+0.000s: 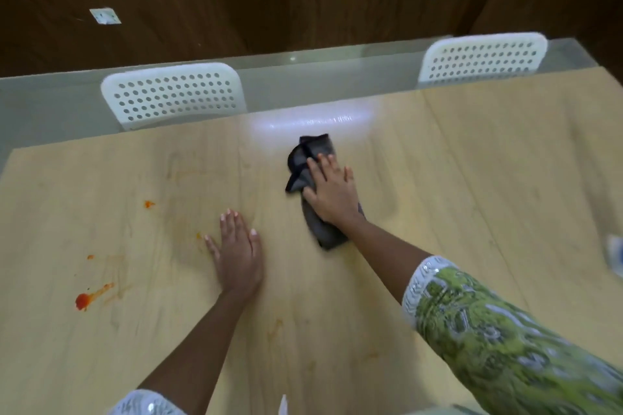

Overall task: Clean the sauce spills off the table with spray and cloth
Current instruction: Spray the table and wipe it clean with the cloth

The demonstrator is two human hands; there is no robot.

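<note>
**Wiping under way at mid-desk, red spills still waiting on the left**

Cloth (312, 192) work is the step in hand. The right hand (332, 194) lies flat on the dark grey cloth, fingers (325, 167) straight and spread, pressing it onto the desk (472, 178) near the middle, a little toward the far edge. The cloth is crumpled, with one end sticking out past the fingertips and the other trailing under the wrist. The left hand (237, 253) rests palm-down on the bare wood just beside it, fingers straight, holding nothing; it seems to serve as a brace.

The patch under the cloth looks nearly clean, with only faint orange streaks round it. By my reading the job is partly done: the largest sauce smear (88, 297) sits near the left front, with small spots (149, 204) further back and between it and the left hand. The next move probably calls for sliding the cloth leftward across the bracing hand's place, so that hand would have to lift or shift first. No spray bottle is clearly in view; a blurred white and blue object (615, 254) at the right edge cannot be identified.

Room is generous: open wood lies all around both hands. The far edge meets a glass strip, with two white perforated chairs (173, 94) behind it. The left edge lies just beyond the big smear, so a wipe there risks pushing sauce off the side.
</note>
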